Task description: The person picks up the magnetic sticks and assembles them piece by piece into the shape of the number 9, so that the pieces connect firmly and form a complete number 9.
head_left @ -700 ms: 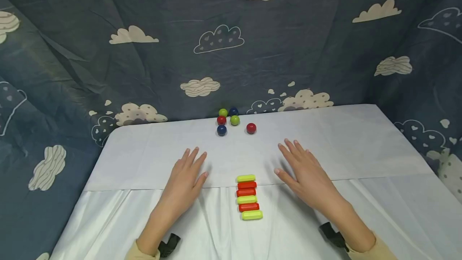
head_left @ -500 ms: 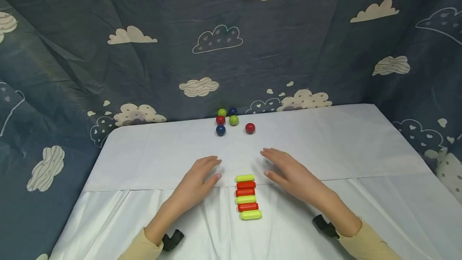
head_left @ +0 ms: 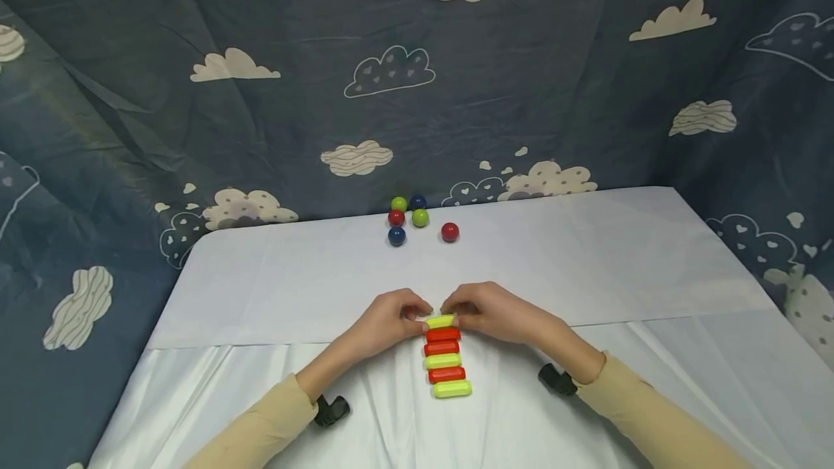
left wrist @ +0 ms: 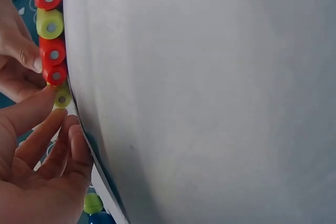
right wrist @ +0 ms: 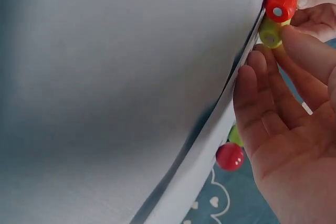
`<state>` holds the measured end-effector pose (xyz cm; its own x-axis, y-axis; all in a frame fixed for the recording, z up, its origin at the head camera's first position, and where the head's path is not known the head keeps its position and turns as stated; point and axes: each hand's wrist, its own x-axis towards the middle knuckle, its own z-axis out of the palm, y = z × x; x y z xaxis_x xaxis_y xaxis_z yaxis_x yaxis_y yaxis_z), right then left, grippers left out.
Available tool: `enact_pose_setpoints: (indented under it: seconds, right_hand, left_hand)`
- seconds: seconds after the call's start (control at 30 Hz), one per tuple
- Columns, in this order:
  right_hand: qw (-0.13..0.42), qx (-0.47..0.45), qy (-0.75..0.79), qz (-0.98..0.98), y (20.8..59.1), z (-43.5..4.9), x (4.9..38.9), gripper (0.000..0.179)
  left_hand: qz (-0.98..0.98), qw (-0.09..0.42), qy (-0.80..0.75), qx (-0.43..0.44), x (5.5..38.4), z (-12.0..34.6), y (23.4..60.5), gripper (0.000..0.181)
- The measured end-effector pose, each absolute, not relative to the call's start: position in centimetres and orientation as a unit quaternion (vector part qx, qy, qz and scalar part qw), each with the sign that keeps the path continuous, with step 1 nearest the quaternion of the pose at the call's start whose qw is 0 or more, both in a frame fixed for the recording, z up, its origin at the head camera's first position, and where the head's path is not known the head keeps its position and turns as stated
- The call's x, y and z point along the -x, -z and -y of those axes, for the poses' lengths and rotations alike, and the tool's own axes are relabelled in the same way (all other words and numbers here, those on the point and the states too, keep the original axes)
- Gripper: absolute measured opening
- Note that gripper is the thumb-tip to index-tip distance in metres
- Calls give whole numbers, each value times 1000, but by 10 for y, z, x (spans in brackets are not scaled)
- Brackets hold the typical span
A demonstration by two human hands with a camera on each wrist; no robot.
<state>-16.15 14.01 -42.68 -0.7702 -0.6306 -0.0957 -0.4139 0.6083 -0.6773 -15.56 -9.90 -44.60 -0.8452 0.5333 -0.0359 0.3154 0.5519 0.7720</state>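
Observation:
Several short, faceted rods lie side by side in a column on the white cloth, red rods [head_left: 443, 347] mixed with yellow-green ones. At the far end is a yellow-green rod [head_left: 441, 321]. My left hand [head_left: 389, 323] pinches its left end between thumb and index finger. Its right end is between the thumb and index finger of my right hand [head_left: 504, 312]. Both wrist views show a grey disc set in the end of this yellow-green rod [left wrist: 62, 98], which touches or nearly touches the red rod [right wrist: 281, 8] beside it; I cannot tell which.
Toward the table's back edge sit several glossy balls: a red ball [head_left: 449, 231] apart on the right, and a cluster with a blue ball [head_left: 397, 237] in front. A dark cloud-patterned curtain [head_left: 293, 129] hangs behind the white-covered table [head_left: 586, 259].
Both hands, earlier spread open on either side of the rods, have moved inward and now pinch the farthest yellow-green rod at its two ends. Rods and balls look unmoved.

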Motion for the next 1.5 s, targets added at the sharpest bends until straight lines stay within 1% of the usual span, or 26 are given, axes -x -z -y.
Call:
enact_pose_setpoints:
  seconds: [0.23,0.43,0.77,0.93,1.27,1.4,1.5]
  right_hand:
    - [169,313,319,-878,429,-138,169,22]
    - [171,293,334,-880,428,-133,179,21]
    - [156,284,343,-882,426,-117,226,20]
    - [154,279,331,-888,431,-110,244,18]
    - [165,264,334,-890,434,-109,247,20]
    - [157,256,353,-886,430,-116,251,23]
    - [134,238,373,-887,426,-123,258,21]
  left_hand:
    - [-875,130,-390,-255,158,95,445,12]
    - [-884,127,-380,-239,163,95,438,13]
    - [-889,122,-405,-177,207,102,439,15]
    - [-888,114,-420,-148,222,102,444,15]
    - [-894,90,-412,-149,226,100,446,11]
    - [-898,91,-402,-153,228,99,444,12]
    - [-902,90,-393,-154,231,99,443,13]
